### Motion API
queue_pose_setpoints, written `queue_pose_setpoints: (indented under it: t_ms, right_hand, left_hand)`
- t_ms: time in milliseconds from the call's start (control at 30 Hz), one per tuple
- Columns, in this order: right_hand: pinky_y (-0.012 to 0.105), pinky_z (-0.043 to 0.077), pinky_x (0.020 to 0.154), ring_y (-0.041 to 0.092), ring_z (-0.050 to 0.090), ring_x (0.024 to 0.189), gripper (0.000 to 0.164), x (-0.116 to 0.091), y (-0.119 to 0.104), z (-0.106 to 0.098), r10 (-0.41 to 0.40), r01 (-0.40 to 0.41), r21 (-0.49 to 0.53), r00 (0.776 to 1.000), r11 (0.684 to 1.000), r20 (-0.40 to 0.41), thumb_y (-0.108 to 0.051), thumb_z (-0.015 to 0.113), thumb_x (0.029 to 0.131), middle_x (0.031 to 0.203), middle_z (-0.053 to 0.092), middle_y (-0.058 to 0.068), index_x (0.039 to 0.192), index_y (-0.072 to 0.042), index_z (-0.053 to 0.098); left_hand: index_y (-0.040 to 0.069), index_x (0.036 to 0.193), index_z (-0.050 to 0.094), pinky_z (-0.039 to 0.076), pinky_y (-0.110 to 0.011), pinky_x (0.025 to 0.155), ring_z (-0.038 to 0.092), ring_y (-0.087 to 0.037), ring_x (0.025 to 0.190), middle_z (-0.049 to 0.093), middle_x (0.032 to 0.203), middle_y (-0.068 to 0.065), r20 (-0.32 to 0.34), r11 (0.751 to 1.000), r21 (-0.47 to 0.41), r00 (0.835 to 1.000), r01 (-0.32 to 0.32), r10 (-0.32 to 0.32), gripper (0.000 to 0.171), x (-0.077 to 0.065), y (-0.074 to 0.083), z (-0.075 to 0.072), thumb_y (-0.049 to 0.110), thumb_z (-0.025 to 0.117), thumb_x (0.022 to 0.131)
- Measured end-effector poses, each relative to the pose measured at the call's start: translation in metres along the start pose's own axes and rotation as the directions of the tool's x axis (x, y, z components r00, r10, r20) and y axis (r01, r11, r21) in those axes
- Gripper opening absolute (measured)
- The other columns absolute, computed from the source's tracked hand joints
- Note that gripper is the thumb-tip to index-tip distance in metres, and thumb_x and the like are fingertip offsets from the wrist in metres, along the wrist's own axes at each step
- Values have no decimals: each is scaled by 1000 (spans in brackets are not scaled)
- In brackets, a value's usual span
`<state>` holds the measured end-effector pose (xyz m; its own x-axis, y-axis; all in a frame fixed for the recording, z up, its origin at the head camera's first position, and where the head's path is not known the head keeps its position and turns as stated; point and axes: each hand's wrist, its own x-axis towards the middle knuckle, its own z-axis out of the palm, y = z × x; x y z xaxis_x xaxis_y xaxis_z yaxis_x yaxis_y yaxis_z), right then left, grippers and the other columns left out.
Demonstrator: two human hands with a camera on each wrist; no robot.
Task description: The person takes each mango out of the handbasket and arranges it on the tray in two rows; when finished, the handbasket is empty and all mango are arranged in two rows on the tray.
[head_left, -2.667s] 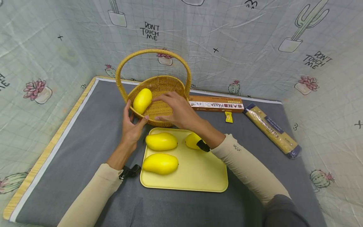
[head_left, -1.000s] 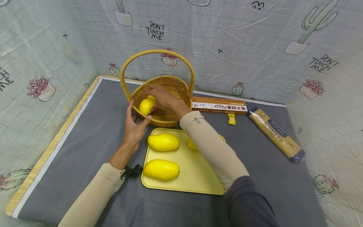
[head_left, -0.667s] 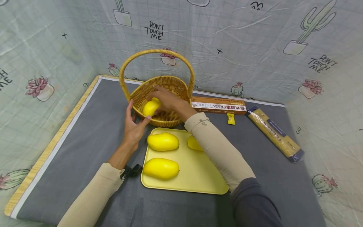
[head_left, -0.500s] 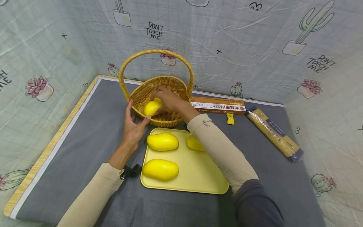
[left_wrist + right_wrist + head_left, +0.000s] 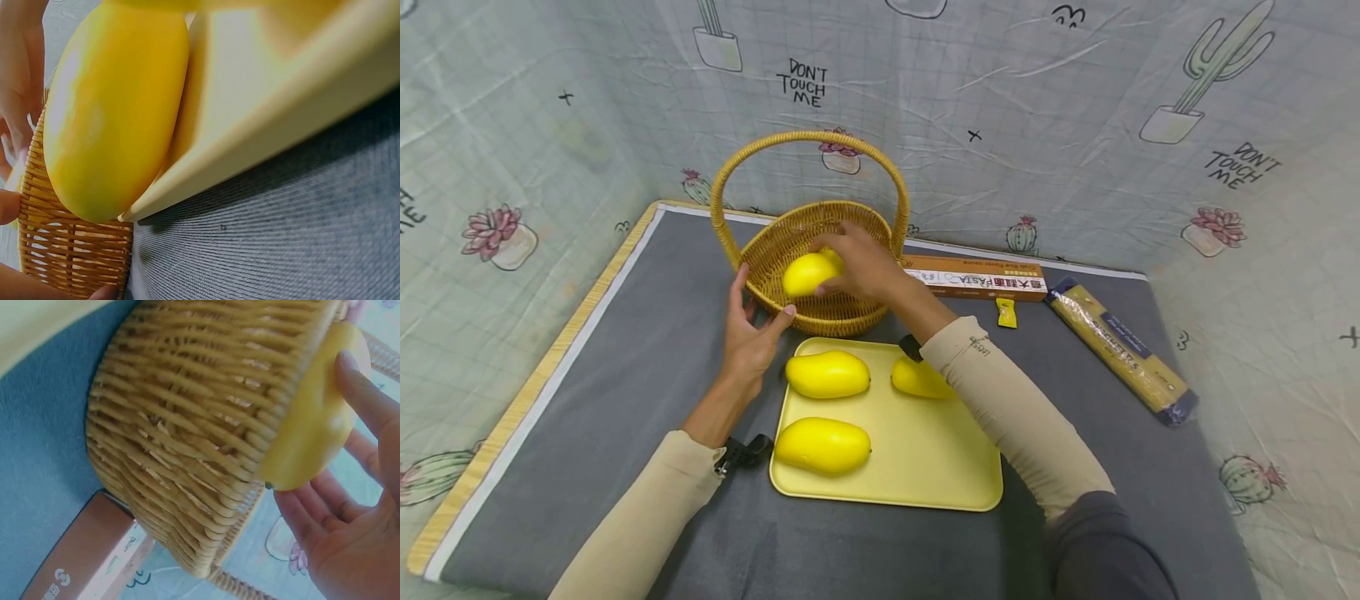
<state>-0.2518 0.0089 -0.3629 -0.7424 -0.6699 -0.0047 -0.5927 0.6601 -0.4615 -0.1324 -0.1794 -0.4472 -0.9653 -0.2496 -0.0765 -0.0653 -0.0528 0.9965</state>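
Note:
In the head view, the yellow wicker basket (image 5: 850, 312) stands at the back, its tall handle arched upright. My left hand (image 5: 747, 346) grips its front-left rim, with thumb and fingers spread against the side. Above the basket's inside, my right hand (image 5: 865, 262) holds a yellow mango (image 5: 808, 275) between thumb and fingers. The right wrist view shows that mango (image 5: 312, 425) partly behind the wicker rim, its stem end downward. On the pale yellow tray (image 5: 925, 467) lie two mangoes at left, a rear one (image 5: 829, 374) and a front one (image 5: 823, 446). A third mango (image 5: 917, 379) is partly hidden by my right forearm.
An orange pasta box (image 5: 973, 277) lies right of the basket by the back wall. A small yellow packet (image 5: 1007, 313) is in front of it, and a spaghetti bag (image 5: 1120, 350) lies slantwise further right. A printed cloth surrounds the grey table (image 5: 587, 417).
My right hand has reached into the basket, taken hold of the mango at its left side and moved it rightward and slightly up. My left hand has stayed on the rim.

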Motion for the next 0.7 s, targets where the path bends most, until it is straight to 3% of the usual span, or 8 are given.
queue_pose_setpoints:
  t_ms: [167, 567, 700]
  right_hand:
    - [46, 53, 100, 28, 52, 121, 62, -17, -2, -2, -7, 10, 34, 995, 999, -97, -40, 87, 89, 137, 55, 12, 143, -21, 64]
    - [36, 48, 78, 23, 50, 98, 67, -64, -16, -14, 32, -21, 51, 975, 998, -222, -43, 88, 87, 117, 54, 8, 147, -23, 64]
    - [35, 46, 77, 23, 48, 95, 66, -82, -20, -17, 52, -40, 52, 966, 998, -252, -43, 88, 88, 117, 54, 8, 146, -23, 65]
  left_hand:
    - [44, 170, 10, 32, -48, 133, 12, -23, 167, 3, 180, 4, 0, 1000, -6, 1000, -3, 3, 98, -1, 0, 1, 13, 73, 101]
    - [40, 171, 10, 34, -49, 132, 12, -24, 167, 3, 180, 3, 0, 1000, -9, 1000, -17, 17, 98, -1, 0, 1, 12, 73, 101]
    - [40, 171, 10, 34, -49, 132, 12, -24, 167, 3, 180, 3, 2, 1000, -12, 1000, -18, 18, 99, 0, 0, 1, 12, 74, 101]
